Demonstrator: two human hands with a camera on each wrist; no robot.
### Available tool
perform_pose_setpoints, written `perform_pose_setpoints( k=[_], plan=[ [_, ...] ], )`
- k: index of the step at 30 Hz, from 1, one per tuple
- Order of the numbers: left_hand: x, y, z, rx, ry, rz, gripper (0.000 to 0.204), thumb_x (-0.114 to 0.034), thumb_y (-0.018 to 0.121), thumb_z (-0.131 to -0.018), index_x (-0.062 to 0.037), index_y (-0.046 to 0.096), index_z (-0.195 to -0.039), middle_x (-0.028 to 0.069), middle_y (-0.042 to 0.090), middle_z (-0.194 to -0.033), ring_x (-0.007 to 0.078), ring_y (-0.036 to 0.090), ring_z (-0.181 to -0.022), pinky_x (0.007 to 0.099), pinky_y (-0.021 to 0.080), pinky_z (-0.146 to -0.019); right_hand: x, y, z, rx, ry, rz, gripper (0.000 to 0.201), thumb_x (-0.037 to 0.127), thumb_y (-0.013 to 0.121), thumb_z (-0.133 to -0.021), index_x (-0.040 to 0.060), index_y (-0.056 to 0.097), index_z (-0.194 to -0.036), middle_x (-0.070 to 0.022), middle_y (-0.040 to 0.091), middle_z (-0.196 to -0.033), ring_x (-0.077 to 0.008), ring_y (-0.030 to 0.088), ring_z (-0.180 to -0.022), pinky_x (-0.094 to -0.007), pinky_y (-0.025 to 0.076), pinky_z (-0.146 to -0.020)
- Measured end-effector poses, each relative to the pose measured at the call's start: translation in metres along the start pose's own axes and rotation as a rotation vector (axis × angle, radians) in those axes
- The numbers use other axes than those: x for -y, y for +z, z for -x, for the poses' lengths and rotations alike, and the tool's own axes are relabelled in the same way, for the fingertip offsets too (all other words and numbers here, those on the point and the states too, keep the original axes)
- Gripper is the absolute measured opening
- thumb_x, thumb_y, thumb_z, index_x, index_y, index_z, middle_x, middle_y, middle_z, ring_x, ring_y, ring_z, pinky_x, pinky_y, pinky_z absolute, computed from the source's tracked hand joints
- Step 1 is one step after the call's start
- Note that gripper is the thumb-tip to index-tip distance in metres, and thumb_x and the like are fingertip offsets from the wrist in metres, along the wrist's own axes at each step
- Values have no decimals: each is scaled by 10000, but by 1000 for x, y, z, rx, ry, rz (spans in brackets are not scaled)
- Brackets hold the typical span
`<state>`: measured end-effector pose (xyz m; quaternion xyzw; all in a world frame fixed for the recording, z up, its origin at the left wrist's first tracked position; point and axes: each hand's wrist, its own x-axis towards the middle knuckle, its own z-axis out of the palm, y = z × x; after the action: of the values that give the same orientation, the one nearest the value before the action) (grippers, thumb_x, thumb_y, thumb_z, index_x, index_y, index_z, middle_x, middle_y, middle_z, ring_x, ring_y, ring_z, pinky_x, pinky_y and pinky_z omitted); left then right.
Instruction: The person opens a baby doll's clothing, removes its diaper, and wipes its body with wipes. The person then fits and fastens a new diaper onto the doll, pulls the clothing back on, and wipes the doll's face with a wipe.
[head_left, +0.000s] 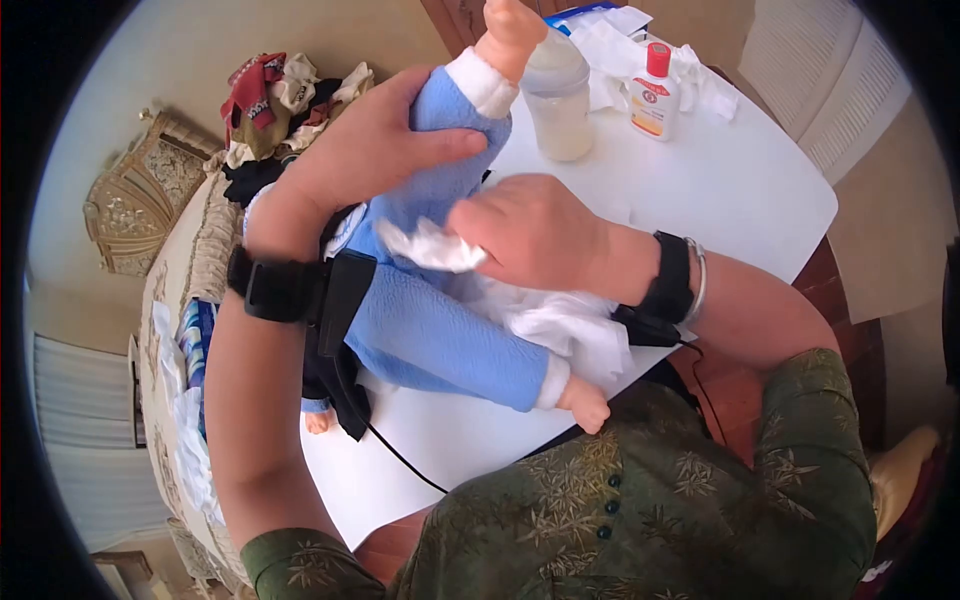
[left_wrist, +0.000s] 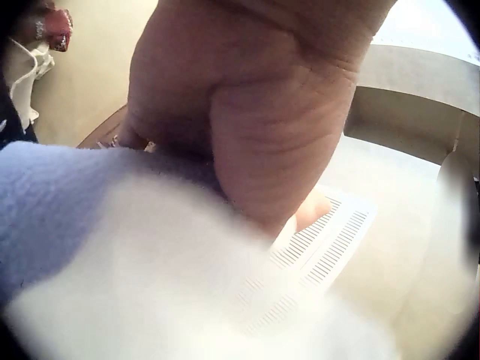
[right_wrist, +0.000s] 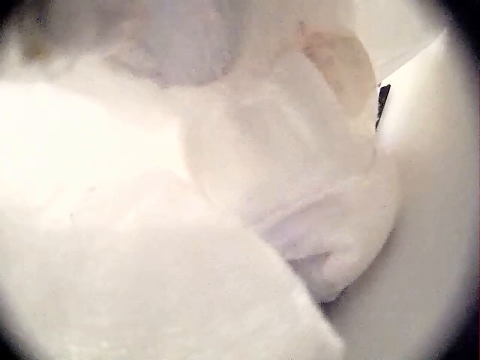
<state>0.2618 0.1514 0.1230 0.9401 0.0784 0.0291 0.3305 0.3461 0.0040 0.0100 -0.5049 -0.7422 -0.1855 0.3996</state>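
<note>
The left hand [head_left: 370, 145] grips the raised leg of the doll [head_left: 450, 325], and the right hand [head_left: 545, 235] pinches a crumpled white cloth [head_left: 435, 249] just beside it. The doll lies on the white table [head_left: 745, 195], its 2 legs apart; a baby bottle [head_left: 560, 118] and a red-capped bottle [head_left: 653, 104] stand nearby.

Sky blue on the doll's trousers [head_left: 450, 335], white at the cuffs [head_left: 482, 82], white again on the cloth [head_left: 440, 250] and table [head_left: 740, 190]! Red cap [head_left: 658, 60], orange-yellow label [head_left: 649, 118] on the white bottle [head_left: 671, 97], and here's the shirt [head_left: 640, 520], dark green with golden leaf sprigs [head_left: 697, 473], then black wrist straps [head_left: 668, 275], a silver bangle [head_left: 699, 282]
</note>
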Motion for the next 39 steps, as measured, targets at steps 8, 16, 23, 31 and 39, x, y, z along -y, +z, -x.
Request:
perform_pose_setpoints(
  k=[8, 16, 23, 31, 39],
  plan=[
    [9, 4, -7, -34, 180, -29, 524, -245, 718, -809, 13, 508, -1215, 104, 617, -1075, 167, 577, -971, 303, 467, -859, -9, 28, 1, 227, -44, 70, 168, 153, 520, -812, 69, 551, -955, -80, 620, -663, -273, 644, -609, -384, 505, -526],
    [7, -3, 4, -74, 91, 122, 521, -231, 704, -829, -8, 480, -1243, 77, 595, -1101, 145, 555, -1009, 303, 453, -883, -12, 2, -2, 454, 68, -5, 158, 164, 533, -811, 112, 600, -943, -112, 630, -691, -300, 648, -659, -424, 502, -572],
    [-10, 8, 23, -106, 163, 93, 518, -160, 729, -764, -14, 503, -1206, 77, 594, -1064, 134, 554, -975, 287, 462, -847, -27, 19, 5, 473, 1, -141, 183, 152, 612, -769, 91, 597, -941, -96, 633, -779, -298, 639, -771, -396, 515, -664],
    [-35, 44, 60, 120, 490, -363, 722, -22, 677, -564, -51, 469, -1256, 144, 525, -1100, 332, 511, -1071, 383, 402, -949, -4, -50, 26, 344, 433, -530, 193, 222, 637, -775, 79, 629, -905, -130, 617, -993, -294, 590, -937, -385, 488, -759],
    [-32, 73, 92, 333, 595, -524, 869, -331, 804, -511, -132, 469, -1289, 136, 468, -1268, 307, 450, -1210, 497, 321, -1035, 48, -44, 63, 551, 589, -67, 264, 143, 611, -762, -2, 520, -963, -187, 548, -944, -366, 563, -917, -439, 483, -756]
  ],
)
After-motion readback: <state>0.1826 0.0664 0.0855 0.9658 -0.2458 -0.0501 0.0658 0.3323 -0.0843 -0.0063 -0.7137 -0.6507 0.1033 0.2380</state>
